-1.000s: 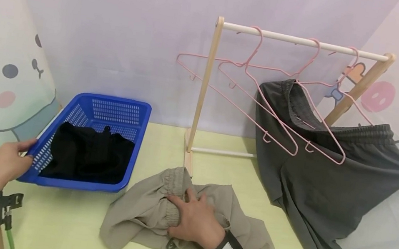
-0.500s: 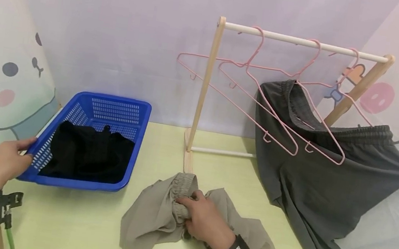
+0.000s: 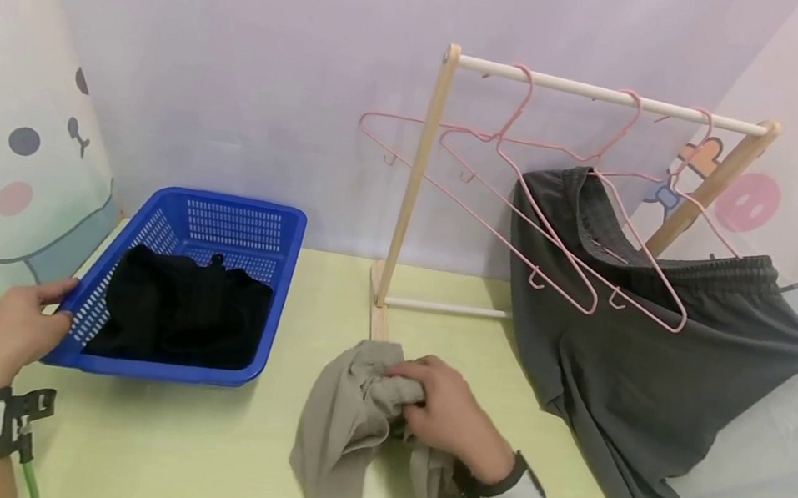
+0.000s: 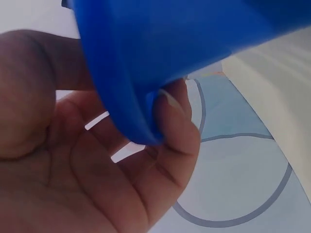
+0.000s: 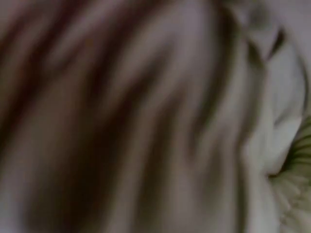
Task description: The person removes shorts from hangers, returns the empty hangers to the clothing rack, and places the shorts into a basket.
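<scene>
right hand [image 3: 449,414] grips beige garment [image 3: 346,431] | ends droop nearward; bunched, long axis unclear | left hand [image 3: 13,329] pinches blue basket [image 3: 163,372]

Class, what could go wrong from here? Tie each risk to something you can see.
The left hand grips the blue basket on one side, so it might tip and shift the black garment inside. The right hand holds the bunched beige garment with loose folds hanging, so parts could slip free.
</scene>
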`<state>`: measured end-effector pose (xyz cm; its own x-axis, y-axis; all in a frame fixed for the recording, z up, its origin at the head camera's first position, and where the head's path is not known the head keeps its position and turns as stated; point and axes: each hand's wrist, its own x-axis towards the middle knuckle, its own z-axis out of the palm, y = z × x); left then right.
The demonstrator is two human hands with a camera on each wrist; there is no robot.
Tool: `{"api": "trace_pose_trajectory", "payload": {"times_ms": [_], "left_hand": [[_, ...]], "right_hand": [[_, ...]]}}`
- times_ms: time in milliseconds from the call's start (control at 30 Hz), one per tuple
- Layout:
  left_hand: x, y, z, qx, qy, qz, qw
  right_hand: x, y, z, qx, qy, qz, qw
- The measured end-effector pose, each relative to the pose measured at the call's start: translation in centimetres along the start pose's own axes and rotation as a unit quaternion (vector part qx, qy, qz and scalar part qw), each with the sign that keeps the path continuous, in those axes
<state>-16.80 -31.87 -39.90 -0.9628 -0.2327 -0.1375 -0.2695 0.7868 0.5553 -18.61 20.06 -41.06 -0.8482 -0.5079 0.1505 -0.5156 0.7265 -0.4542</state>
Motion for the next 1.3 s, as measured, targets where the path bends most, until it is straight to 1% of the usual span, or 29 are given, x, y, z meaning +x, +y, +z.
{"api": "trace_pose_trajectory", "payload": {"times_ms": [100, 167, 300, 367, 433, 500, 600, 700, 767, 833, 900, 1000, 1067, 1100, 1167, 1233, 1300], "left_hand": [[-0.1, -0.2, 0.0, -0.011, 0.008, 0.007, 0.9999], [-0.1, -0.3, -0.1, -0.017, 0.006, 0.013, 0.9998], [0.1, -0.5, -0.4, -0.024, 0.000, 0.021, 0.9995], [0.1, -0.7, -0.8, -0.025, -0.001, 0.018, 0.9995], [0.1, -0.7, -1.0, -0.028, -0.001, 0.015, 0.9995], [0.2, -0.8, -1.1, -0.032, 0.000, 0.014, 0.9994], [0.3, -0.7, -0.9, -0.045, -0.001, 0.013, 0.9989], [0.4, -0.7, -0.7, -0.053, 0.000, 0.011, 0.9985], [0.4, -0.7, -0.6, -0.054, 0.001, 0.009, 0.9985], [0.3, -0.6, -0.4, -0.053, 0.005, 0.011, 0.9985], [0.3, -0.4, -0.1, -0.056, 0.008, 0.014, 0.9983], [0.3, 0.2, 0.4, -0.063, 0.006, 0.015, 0.9979], [0.3, 0.6, 0.8, -0.068, 0.003, 0.014, 0.9976], [0.3, 0.8, 0.9, -0.072, 0.001, 0.012, 0.9973], [0.2, 1.1, 1.2, -0.075, 0.000, 0.011, 0.9972], [0.1, 1.5, 1.4, -0.075, 0.001, 0.014, 0.9971], [0.0, 1.8, 1.5, -0.077, 0.001, 0.014, 0.9969]], "right_hand": [[1.3, -1.2, -3.4, 0.024, 0.055, -0.003, 0.998], [2.3, -2.2, -5.7, 0.034, 0.096, -0.004, 0.995], [4.6, -5.2, -10.2, 0.048, 0.170, 0.012, 0.984], [6.5, -7.0, -11.9, 0.068, 0.201, 0.022, 0.977], [8.6, -8.8, -13.3, 0.090, 0.228, 0.030, 0.969], [10.8, -10.5, -14.2, 0.114, 0.251, 0.031, 0.961], [14.1, -12.5, -14.6, 0.164, 0.280, 0.010, 0.946], [17.2, -14.0, -13.8, 0.205, 0.302, -0.025, 0.931], [19.3, -14.6, -12.7, 0.216, 0.312, -0.050, 0.924], [21.1, -15.0, -11.3, 0.210, 0.315, -0.057, 0.924], [22.6, -15.0, -9.7, 0.201, 0.312, -0.056, 0.927], [24.3, -14.7, -6.8, 0.195, 0.297, -0.039, 0.934], [25.2, -14.1, -4.4, 0.186, 0.280, -0.042, 0.941], [25.5, -13.6, -3.1, 0.176, 0.271, -0.049, 0.945], [25.7, -12.5, -0.5, 0.152, 0.243, -0.053, 0.957], [25.7, -11.2, 1.9, 0.115, 0.209, -0.057, 0.969], [25.5, -10.3, 3.7, 0.091, 0.163, -0.049, 0.981]]}}
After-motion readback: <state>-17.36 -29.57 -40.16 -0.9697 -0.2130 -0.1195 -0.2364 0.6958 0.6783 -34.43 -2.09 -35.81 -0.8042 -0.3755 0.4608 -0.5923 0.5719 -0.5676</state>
